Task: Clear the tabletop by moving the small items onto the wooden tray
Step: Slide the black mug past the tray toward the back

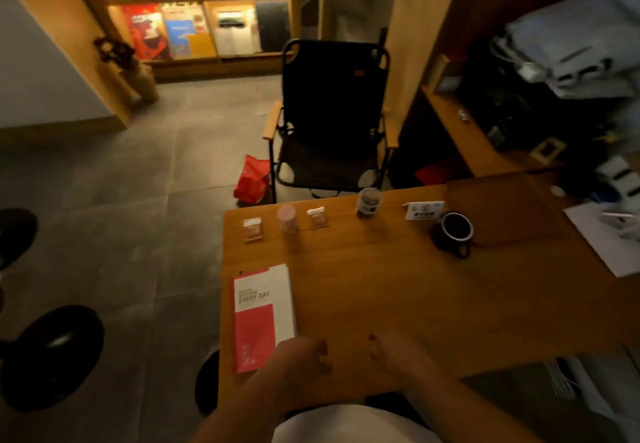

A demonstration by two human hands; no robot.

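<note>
Along the far edge of the wooden table lie a small snack packet, a pink capped jar, a second packet and a clear cup with dark contents. A white card sign stands beside a black mug. The wooden tray sits at the far right, bare. My left hand rests near the front edge with fingers curled, holding nothing. My right hand lies beside it, fingers loosely apart, empty.
A red and white booklet lies at the table's left front, touching my left hand. White papers lie at the right edge. A black folding chair stands beyond the table, a red bag beside it. Cluttered shelves fill the right.
</note>
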